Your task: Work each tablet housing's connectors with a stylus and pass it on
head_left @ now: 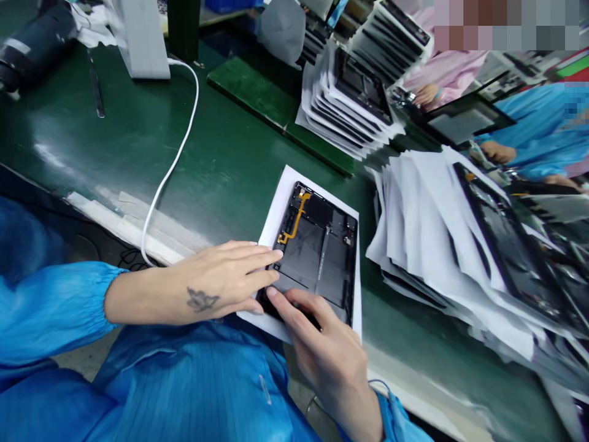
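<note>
An opened tablet with black internals and an orange flex cable lies on a sheet of white paper at the bench's near edge. My left hand rests flat across the tablet's left edge, fingers stretched out. At the tablet's lower left corner, my right hand touches down with its fingers bent and their tips apart. I make out nothing held in it. Both hands cover part of the near end of the tablet.
Stacks of tablet parts interleaved with white paper stand at right and behind. A green board lies beyond. A white cable crosses the bench at left, near tweezers and a dark tool. Co-workers sit opposite.
</note>
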Motion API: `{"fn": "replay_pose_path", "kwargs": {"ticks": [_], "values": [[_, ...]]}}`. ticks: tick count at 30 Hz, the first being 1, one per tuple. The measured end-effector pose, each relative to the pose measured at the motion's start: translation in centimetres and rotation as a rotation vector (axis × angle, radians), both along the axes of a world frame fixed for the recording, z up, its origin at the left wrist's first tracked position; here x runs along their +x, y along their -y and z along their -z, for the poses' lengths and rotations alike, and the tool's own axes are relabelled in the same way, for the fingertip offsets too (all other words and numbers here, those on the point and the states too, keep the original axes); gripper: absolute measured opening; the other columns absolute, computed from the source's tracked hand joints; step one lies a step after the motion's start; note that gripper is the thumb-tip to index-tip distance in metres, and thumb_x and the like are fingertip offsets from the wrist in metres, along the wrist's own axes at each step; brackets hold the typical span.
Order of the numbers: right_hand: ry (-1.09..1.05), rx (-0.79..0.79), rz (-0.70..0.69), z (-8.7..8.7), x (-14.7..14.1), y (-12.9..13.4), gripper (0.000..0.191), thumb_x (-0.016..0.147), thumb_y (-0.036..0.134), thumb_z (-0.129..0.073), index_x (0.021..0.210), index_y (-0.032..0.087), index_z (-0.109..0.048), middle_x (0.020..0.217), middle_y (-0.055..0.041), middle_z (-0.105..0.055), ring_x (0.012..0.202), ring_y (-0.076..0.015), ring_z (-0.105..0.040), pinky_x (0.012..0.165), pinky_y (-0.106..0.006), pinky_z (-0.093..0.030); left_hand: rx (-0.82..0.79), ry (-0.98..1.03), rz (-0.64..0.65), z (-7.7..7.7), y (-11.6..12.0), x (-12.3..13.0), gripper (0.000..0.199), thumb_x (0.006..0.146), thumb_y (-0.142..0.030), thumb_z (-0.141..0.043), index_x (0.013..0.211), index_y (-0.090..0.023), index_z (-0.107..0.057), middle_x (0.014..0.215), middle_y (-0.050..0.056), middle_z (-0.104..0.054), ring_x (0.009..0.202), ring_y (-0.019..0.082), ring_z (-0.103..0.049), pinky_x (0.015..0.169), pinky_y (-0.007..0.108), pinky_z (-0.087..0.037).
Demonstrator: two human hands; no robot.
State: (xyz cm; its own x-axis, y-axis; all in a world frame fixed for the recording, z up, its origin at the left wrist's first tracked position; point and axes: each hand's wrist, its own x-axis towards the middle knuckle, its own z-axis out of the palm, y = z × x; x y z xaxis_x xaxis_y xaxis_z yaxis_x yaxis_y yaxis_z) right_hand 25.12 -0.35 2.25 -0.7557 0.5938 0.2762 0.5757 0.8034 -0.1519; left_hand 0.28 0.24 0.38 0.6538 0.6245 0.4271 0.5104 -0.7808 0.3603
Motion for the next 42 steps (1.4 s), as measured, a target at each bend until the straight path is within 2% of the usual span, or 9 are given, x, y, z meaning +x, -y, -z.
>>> {"fn": "replay_pose_path", "kwargs": {"ticks": [5, 10, 14, 19, 24, 33, 37, 40, 42], "values": [[-0.052, -0.053, -0.039, -0.3, -0.4, 0.1, 0.046, 0.092, -0.004, -0.046, 0.131, 0.014, -0.062, 0.109, -0.0106, -0.071, 0.094, -0.0157, -0.070, 0.079, -0.023, -0.055, -0.016, 0.018, 0.008, 0.0, 0.0, 0.0, 0.034, 0.104, -0.031, -0.050, 0.130, -0.010, -0.059, 0.147, 0.017, -0.055, 0.144, 0.024, -0.046, 0.122, 0.040, -0.036], [-0.040, -0.070, -0.043, -0.6, -0.7, 0.1, 0.045, 0.094, -0.003, -0.044, 0.131, 0.016, -0.061, 0.107, -0.0097, -0.072, 0.092, -0.0161, -0.069, 0.075, -0.025, -0.056, 0.010, 0.006, -0.001, 0.3, 0.1, 0.0, 0.032, 0.105, -0.030, -0.048, 0.128, -0.012, -0.060, 0.145, 0.016, -0.057, 0.143, 0.024, -0.046, 0.122, 0.039, -0.036], [0.056, 0.046, -0.080, -1.3, -1.0, 0.1, 0.036, 0.099, 0.003, -0.042, 0.127, 0.013, -0.062, 0.104, -0.0105, -0.074, 0.078, -0.0156, -0.066, 0.064, -0.027, -0.052, 0.016, -0.015, -0.012, 0.6, 0.1, 0.0, 0.033, 0.106, -0.030, -0.046, 0.131, -0.011, -0.057, 0.146, 0.016, -0.056, 0.144, 0.025, -0.045, 0.122, 0.042, -0.036], [0.227, 0.226, -0.245, -3.5, -2.1, -0.6, 0.031, 0.100, 0.007, -0.041, 0.112, 0.004, -0.069, 0.098, -0.0140, -0.076, 0.066, -0.0166, -0.059, 0.053, -0.032, -0.043, -0.010, 0.022, -0.021, 0.7, 0.1, 0.3, 0.034, 0.106, -0.032, -0.046, 0.128, -0.011, -0.059, 0.146, 0.017, -0.056, 0.142, 0.026, -0.048, 0.120, 0.042, -0.039], [0.267, 0.214, -0.307, -4.3, -2.5, -1.7, 0.035, 0.103, 0.009, -0.037, 0.104, 0.010, -0.072, 0.092, -0.0083, -0.076, 0.064, -0.0142, -0.058, 0.050, -0.031, -0.041, -0.017, 0.011, -0.041, 0.6, 0.0, 0.3, 0.039, 0.106, -0.036, -0.044, 0.133, -0.009, -0.055, 0.145, 0.017, -0.057, 0.140, 0.025, -0.050, 0.117, 0.041, -0.042], [0.248, 0.214, -0.258, -3.4, -2.6, -0.8, 0.031, 0.099, 0.008, -0.041, 0.105, 0.008, -0.071, 0.093, -0.0116, -0.074, 0.063, -0.0156, -0.057, 0.049, -0.032, -0.040, 0.058, -0.040, -0.059, 0.6, 0.0, 0.5, 0.038, 0.106, -0.033, -0.044, 0.131, -0.007, -0.057, 0.144, 0.018, -0.058, 0.138, 0.027, -0.052, 0.116, 0.041, -0.043], [0.234, 0.157, -0.234, -3.7, -2.8, -1.6, 0.035, 0.103, 0.012, -0.036, 0.103, 0.011, -0.071, 0.084, -0.0069, -0.072, 0.064, -0.0152, -0.059, 0.050, -0.031, -0.041, 0.039, -0.048, -0.035, 0.3, -0.1, 0.3, 0.044, 0.104, -0.038, -0.049, 0.134, -0.006, -0.055, 0.142, 0.020, -0.058, 0.136, 0.028, -0.054, 0.114, 0.043, -0.046], [0.088, 0.059, -0.119, -4.8, -1.5, -1.1, 0.031, 0.105, 0.018, -0.038, 0.119, 0.018, -0.066, 0.092, -0.0058, -0.073, 0.073, -0.0150, -0.064, 0.058, -0.029, -0.046, -0.014, -0.028, -0.028, 0.1, 0.3, -0.6, 0.048, 0.104, -0.036, -0.050, 0.142, -0.007, -0.048, 0.151, 0.021, -0.049, 0.142, 0.029, -0.047, 0.115, 0.044, -0.046], [-0.063, 0.014, 0.035, -5.6, -0.4, 0.2, 0.032, 0.102, 0.024, -0.051, 0.133, 0.022, -0.059, 0.091, -0.0057, -0.072, 0.071, -0.0158, -0.064, 0.059, -0.028, -0.048, 0.004, 0.009, -0.070, 0.1, 0.9, -1.2, 0.042, 0.104, -0.028, -0.049, 0.142, -0.010, -0.049, 0.152, 0.019, -0.049, 0.141, 0.028, -0.048, 0.113, 0.044, -0.048]]}}
